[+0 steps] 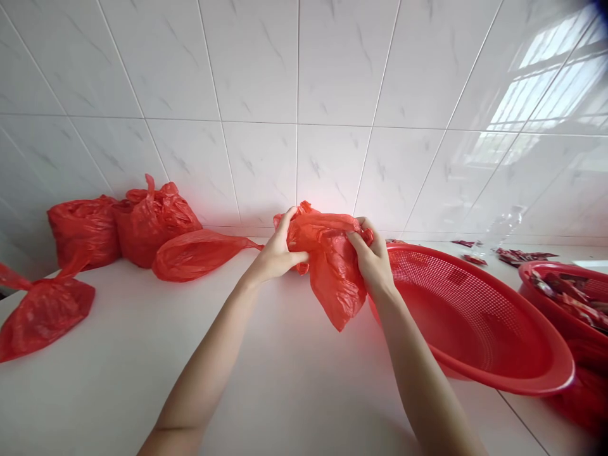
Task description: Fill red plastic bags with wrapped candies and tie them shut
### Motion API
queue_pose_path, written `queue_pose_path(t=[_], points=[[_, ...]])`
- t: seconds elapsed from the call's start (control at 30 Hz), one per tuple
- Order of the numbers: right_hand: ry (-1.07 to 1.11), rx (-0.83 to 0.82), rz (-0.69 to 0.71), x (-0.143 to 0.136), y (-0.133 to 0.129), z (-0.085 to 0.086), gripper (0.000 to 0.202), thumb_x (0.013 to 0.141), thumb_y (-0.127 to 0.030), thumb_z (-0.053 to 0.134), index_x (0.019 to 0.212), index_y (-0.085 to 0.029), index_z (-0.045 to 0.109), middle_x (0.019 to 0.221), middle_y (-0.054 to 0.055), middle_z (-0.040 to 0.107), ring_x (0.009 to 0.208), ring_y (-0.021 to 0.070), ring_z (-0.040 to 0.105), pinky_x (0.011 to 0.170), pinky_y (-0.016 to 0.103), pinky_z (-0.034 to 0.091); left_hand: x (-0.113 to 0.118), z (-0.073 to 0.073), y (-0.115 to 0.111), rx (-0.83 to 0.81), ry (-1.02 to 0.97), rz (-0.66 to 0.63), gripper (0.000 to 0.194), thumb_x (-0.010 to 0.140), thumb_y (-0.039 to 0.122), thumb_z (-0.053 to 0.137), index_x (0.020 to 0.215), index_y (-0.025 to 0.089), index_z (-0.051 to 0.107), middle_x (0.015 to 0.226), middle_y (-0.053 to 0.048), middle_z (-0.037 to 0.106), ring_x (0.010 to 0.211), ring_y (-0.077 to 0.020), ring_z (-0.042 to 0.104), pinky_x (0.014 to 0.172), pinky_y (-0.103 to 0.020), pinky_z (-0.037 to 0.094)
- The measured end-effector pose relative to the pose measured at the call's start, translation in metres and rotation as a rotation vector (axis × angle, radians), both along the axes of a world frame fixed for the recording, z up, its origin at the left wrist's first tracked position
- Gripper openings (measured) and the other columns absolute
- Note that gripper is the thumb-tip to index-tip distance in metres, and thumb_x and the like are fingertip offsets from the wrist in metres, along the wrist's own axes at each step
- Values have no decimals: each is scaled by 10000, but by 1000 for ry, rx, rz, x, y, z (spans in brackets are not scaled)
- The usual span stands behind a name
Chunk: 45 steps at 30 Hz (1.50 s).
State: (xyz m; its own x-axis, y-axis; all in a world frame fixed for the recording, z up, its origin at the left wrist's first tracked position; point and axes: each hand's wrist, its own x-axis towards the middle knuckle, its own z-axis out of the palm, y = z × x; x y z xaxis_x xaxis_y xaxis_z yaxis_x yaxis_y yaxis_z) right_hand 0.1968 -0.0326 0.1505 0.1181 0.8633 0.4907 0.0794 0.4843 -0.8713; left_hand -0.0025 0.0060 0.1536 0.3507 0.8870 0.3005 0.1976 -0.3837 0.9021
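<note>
Between my two hands a crumpled red plastic bag [335, 272] is held up above the white table, its pointed corner hanging down. My left hand [280, 253] grips the bag's left side, thumb toward me and fingers partly hidden behind the film. At the other side my right hand [373, 256] pinches the bag's edge between thumb and fingers. Just right of that hand stands a large red perforated basket [475, 304]. Left of my left hand lies a loose red bag [202, 253], its narrow end reaching toward my wrist.
Two full red bags [156, 221] stand against the tiled wall at the left. A tied red bag [47, 310] lies at the table's left edge. On the right are a second red basket [570, 291] with wrapped packets, loose packets [522, 256] and a clear plastic bottle [506, 227].
</note>
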Motion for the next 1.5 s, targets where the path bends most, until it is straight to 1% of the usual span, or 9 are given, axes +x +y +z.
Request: queue_pose_path(t=[0.13, 0.33, 0.47, 0.63, 0.8, 0.9, 1.13, 1.4, 1.5], points=[[-32, -41, 10, 6, -6, 3, 175, 887, -411, 592, 873, -251, 523, 794, -7, 601, 691, 150, 567, 621, 267, 475, 0, 2, 1, -19, -155, -75, 850, 726, 145, 623, 1493, 389, 351, 1435, -38, 504, 966, -207, 668, 828, -364, 581], [-92, -59, 251, 4, -12, 8, 422, 748, -368, 776, 1113, -254, 599, 1073, 63, 688, 933, 243, 665, 786, 356, 566, -4, 10, 4, 3, -348, -4, 754, 660, 121, 539, 1392, 292, 475, 957, -4, 647, 769, -163, 610, 736, -321, 544], [-152, -48, 289, -1, -7, 5, 316, 798, -349, 721, 1066, -200, 647, 1010, 73, 709, 902, 246, 675, 763, 358, 555, 0, 11, -2, 32, -380, -89, 587, 719, 207, 597, 1301, 266, 546, 1179, -41, 636, 1037, -244, 612, 861, -361, 534], [-144, -4, 140, -1, 0, 1, 108, 830, -260, 623, 905, -190, 656, 838, 38, 680, 754, 183, 625, 668, 304, 496, 1, 6, -9, 113, -164, -50, 794, 702, 165, 724, 1420, 354, 441, 1507, -12, 436, 1368, -301, 431, 1071, -426, 450], [-53, 2, -159, 10, 4, -1, 59, 814, -231, 577, 765, -198, 570, 700, -7, 594, 603, 116, 497, 554, 250, 386, -14, 13, -10, 75, -59, -60, 822, 749, 131, 635, 1480, 389, 362, 1565, 4, 368, 1318, -295, 490, 1042, -437, 482], [-40, -15, -203, 11, 4, 0, 101, 792, -215, 550, 700, -203, 511, 653, -16, 553, 590, 115, 477, 549, 253, 375, -22, 19, -13, 46, -11, -89, 798, 783, 141, 602, 1489, 413, 350, 1592, 27, 332, 1281, -279, 529, 1050, -435, 479], [-95, -23, -202, 5, 4, 0, 101, 790, -235, 565, 712, -208, 508, 653, -31, 485, 595, 109, 431, 542, 250, 368, -18, 20, -19, 156, 69, -96, 757, 789, 301, 732, 1471, 379, 412, 1605, 19, 324, 1500, -290, 252, 1206, -447, 301], [-93, -223, 208, 5, -17, 16, 248, 768, -344, 716, 962, -197, 668, 914, 62, 714, 773, 208, 673, 664, 314, 533, -17, 20, -17, 218, 74, 5, 750, 782, 247, 718, 1461, 356, 418, 1581, 7, 369, 1467, -287, 332, 1176, -439, 360], [-210, -254, 192, 5, -14, 13, 246, 720, -329, 755, 905, -187, 677, 853, 54, 716, 711, 200, 658, 618, 307, 513, -21, 20, -16, 258, 116, 14, 796, 766, 224, 725, 1479, 345, 392, 1595, 14, 344, 1492, -275, 279, 1209, -423, 309]])
